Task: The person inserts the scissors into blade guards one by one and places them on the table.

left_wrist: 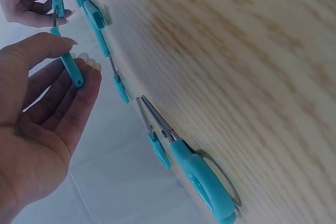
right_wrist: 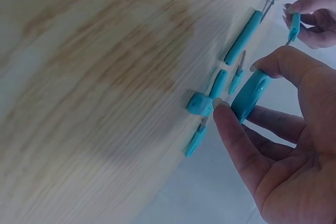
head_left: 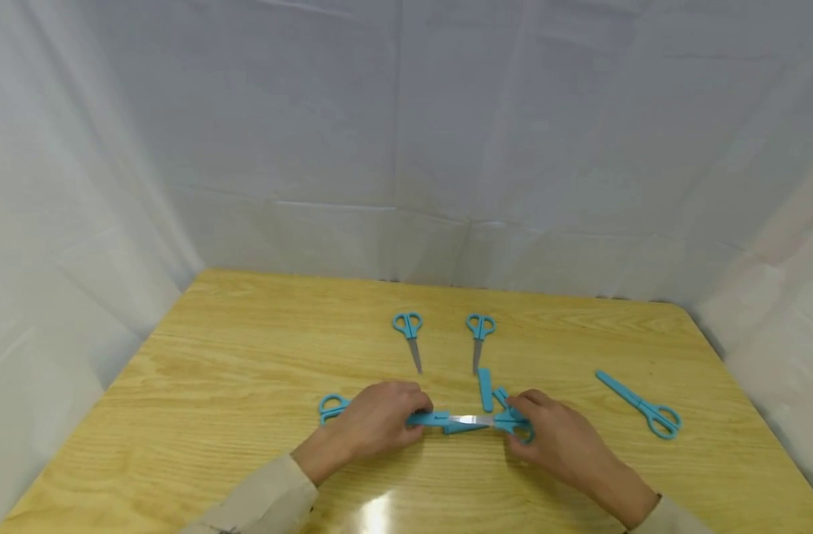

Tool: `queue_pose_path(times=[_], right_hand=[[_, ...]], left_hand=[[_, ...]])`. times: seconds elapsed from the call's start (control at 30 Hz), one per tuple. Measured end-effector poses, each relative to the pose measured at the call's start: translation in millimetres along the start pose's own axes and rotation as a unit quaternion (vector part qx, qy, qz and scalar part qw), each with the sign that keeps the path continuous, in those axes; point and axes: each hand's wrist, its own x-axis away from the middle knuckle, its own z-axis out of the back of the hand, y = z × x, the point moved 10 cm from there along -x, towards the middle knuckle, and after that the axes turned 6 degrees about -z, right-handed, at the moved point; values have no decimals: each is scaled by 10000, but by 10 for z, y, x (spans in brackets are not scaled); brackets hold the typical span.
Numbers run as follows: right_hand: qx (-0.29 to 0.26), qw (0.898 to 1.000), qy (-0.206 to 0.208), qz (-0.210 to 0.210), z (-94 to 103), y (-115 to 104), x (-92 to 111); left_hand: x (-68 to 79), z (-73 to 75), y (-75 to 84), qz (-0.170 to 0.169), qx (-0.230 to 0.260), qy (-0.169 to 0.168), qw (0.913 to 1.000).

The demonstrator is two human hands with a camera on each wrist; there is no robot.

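My left hand (head_left: 383, 415) pinches a blue blade cover (head_left: 428, 419) between thumb and fingertips, its far end showing in the left wrist view. My right hand (head_left: 567, 449) holds a pair of scissors by its blue handles (right_wrist: 251, 95), with thumb and index finger on the loops. The bare blades (head_left: 473, 420) point left, in line with the cover, and their tips are hidden at its mouth. Both are held above the table. Beneath them lies another blue cover (head_left: 461, 429). Beside the left hand is another pair of scissors (head_left: 331, 406), its blades hidden behind that hand.
Two uncovered pairs of scissors, one left (head_left: 407, 326) and one right (head_left: 480, 326), lie farther back on the wooden table (head_left: 259, 334). A loose blue cover (head_left: 485, 389) lies near the right one's tip. At the right rests a covered pair (head_left: 636, 404). White sheeting (head_left: 446, 148) surrounds the table.
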Motion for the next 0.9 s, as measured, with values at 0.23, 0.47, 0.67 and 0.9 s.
queue_pose_path(times=[0.23, 0.47, 0.67, 0.9], right_hand=[[13, 10000, 10, 6, -6, -46, -24], [209, 9997, 30, 133, -27, -146, -51], [191, 9990, 85, 403, -53, -289, -80], [413, 9957, 392, 726, -29, -402, -98]], left_hand=[[-18, -40, 4, 52, -133, -100, 9998], [-29, -77, 54, -45, -263, -145, 9995], [-59, -129, 88, -106, -264, -234, 9993], [-97, -141, 123, -83, -645, -259, 9976]])
